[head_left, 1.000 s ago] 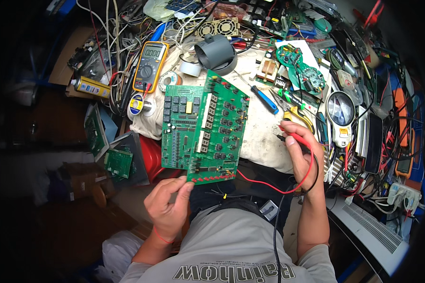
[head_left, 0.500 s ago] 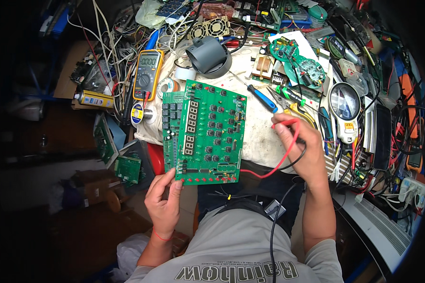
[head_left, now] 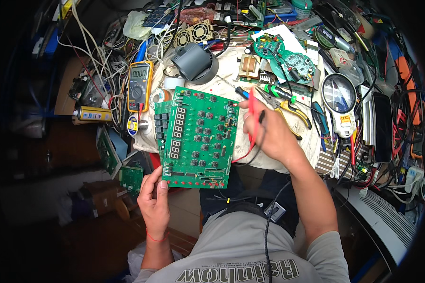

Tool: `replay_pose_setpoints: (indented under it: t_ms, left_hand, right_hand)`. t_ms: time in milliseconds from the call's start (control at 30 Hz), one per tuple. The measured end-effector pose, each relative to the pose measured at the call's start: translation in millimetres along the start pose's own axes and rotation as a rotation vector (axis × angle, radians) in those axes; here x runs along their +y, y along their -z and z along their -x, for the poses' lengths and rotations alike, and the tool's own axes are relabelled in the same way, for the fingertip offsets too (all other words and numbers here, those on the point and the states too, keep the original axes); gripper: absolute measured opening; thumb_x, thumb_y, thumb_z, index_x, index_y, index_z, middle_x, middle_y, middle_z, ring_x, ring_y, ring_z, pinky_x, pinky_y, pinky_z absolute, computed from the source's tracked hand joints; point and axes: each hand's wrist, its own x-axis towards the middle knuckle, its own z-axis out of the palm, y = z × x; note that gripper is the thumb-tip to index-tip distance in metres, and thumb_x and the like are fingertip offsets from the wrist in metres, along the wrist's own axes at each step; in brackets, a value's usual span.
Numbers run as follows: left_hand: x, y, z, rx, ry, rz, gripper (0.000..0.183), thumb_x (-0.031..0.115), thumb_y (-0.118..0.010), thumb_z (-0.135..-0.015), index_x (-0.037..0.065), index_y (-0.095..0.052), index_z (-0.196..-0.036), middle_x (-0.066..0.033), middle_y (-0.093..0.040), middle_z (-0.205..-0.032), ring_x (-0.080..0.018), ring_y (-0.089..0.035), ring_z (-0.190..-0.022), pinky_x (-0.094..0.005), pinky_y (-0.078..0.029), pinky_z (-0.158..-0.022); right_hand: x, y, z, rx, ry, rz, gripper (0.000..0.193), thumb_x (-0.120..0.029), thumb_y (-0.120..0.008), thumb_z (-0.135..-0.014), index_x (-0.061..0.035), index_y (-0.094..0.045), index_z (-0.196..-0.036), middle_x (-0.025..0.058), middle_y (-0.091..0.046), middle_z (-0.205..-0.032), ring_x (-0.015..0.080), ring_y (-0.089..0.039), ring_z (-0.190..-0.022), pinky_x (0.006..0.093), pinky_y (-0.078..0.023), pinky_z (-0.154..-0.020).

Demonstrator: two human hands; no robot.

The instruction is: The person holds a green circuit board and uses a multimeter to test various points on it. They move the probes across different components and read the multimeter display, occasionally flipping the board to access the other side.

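Note:
My left hand grips the lower left corner of a green circuit board, thumb on top. The board carries black push buttons, a row of red LEDs and a segment digit display. Under its left edge shows a second green board with black relays. At the upper right edge, my right hand is closed around a red test lead and a black test lead; the probe tips are blurred and partly hidden. A yellow multimeter lies beyond the board with its screen lit.
Behind the boards stand a grey cylindrical part and a solder spool. Yellow-handled pliers, a blue screwdriver and a magnifier lie at right. Tangled cables and loose boards crowd the bench's far side.
My right hand has moved left and slightly down to the board's upper right edge with the leads. The boards and my left hand have shifted a little left in view.

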Motion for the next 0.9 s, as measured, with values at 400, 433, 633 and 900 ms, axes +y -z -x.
replay_pose_setpoints:
  t_ms: [400, 433, 633, 900]
  left_hand:
    - [1.6, 8.9, -13.6, -0.073, -0.008, -0.063, 0.035, 0.000, -0.060, -0.105, -0.006, -0.064, -0.140, -0.0055, -0.063, -0.112, -0.0103, -0.059, -0.101, -0.0243, -0.048, -0.090]
    - [2.0, 9.6, -14.4, -0.080, -0.008, -0.046, 0.035, 0.000, -0.060, -0.105, -0.006, -0.064, -0.140, -0.0056, -0.063, -0.112, -0.0104, -0.059, -0.100, -0.0243, -0.048, -0.090]
    - [0.7, 10.2, -17.0, -0.083, 0.033, 0.003, 0.035, 0.000, -0.061, -0.104, -0.006, -0.065, -0.139, -0.0048, -0.064, -0.110, -0.0102, -0.060, -0.099, -0.0242, -0.048, -0.089]
    - [2.4, 11.8, -21.2, -0.078, 0.006, -0.032, 0.035, -0.002, -0.063, -0.103, -0.006, -0.067, -0.137, -0.0047, -0.064, -0.109, -0.0097, -0.060, -0.097, -0.0233, -0.048, -0.087]
  right_hand:
    - [-4.4, -8.7, -9.4, -0.161, -0.011, 0.318, 0.054, -0.026, -0.055, -0.102, -0.0048, -0.051, -0.151, 0.0278, -0.072, -0.085, 0.0485, -0.070, -0.083, 0.0573, -0.055, -0.081]
    - [-6.1, -7.9, -10.0, -0.172, -0.023, 0.321, 0.054, -0.026, -0.055, -0.102, -0.0048, -0.051, -0.151, 0.0280, -0.072, -0.085, 0.0487, -0.070, -0.083, 0.0573, -0.055, -0.081]
    - [-7.3, -8.5, -11.3, -0.162, -0.029, 0.322, 0.054, -0.027, -0.055, -0.101, -0.0049, -0.052, -0.151, 0.0289, -0.072, -0.086, 0.0493, -0.069, -0.083, 0.0576, -0.055, -0.082]
    - [-3.0, -9.7, -12.1, -0.133, -0.033, 0.283, 0.052, -0.028, -0.054, -0.101, -0.0053, -0.054, -0.149, 0.0301, -0.072, -0.086, 0.0499, -0.069, -0.082, 0.0581, -0.055, -0.082]
